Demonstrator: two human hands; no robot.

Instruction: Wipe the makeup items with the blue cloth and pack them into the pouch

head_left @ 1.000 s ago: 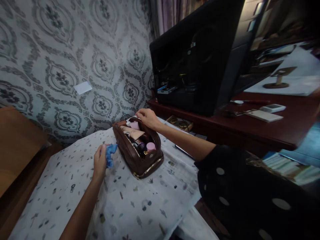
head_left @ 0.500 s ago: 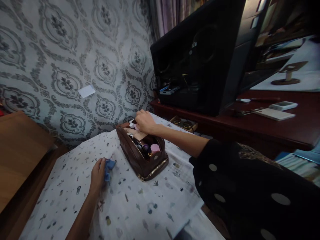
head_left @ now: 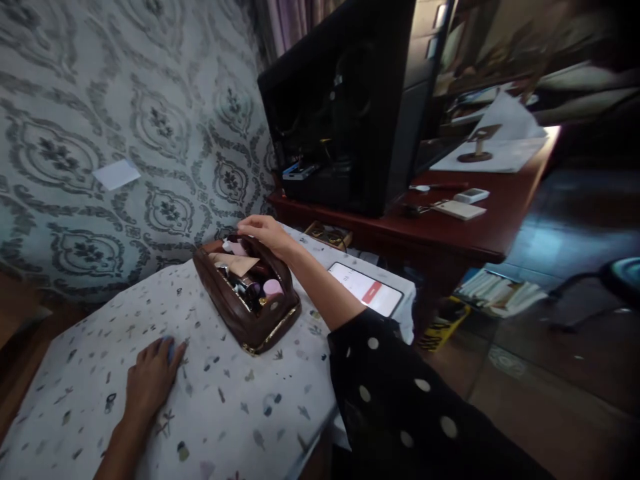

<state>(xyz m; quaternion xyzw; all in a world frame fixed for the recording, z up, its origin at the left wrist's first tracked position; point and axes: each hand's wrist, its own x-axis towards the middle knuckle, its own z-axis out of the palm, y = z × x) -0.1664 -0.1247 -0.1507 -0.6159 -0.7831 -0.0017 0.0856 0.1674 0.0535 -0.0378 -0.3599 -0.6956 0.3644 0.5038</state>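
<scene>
A brown cosmetic bag (head_left: pixel 223 310) with gold zips lies unzipped on the patterned white cloth. Inside show a pink round-lidded container (head_left: pixel 273 289), a beige flat piece (head_left: pixel 240 264), a white-capped pale tube (head_left: pixel 234 248) and several small dark items. My right hand (head_left: pixel 267 235) is at the bag's far right rim, its fingers bent over the edge and the tips partly hidden. To the left of the bag, my left hand (head_left: pixel 151 373) rests low over the cloth, closed on a crumpled blue piece of fabric (head_left: pixel 170 348), mostly covered by the fingers.
A phone (head_left: pixel 367 288) with a lit screen lies beyond my right forearm. Behind it are an open drawer (head_left: pixel 329 235) and a dark red desk (head_left: pixel 450 233) bearing a large black screen (head_left: pixel 330 133). Books (head_left: pixel 500 290) stand low at the right. The patterned wall (head_left: pixel 165 127) borders the far side.
My view has turned right, bringing the phone into sight. My right hand has drawn back from over the bag's contents to its rim. My left hand now covers more of the blue fabric.
</scene>
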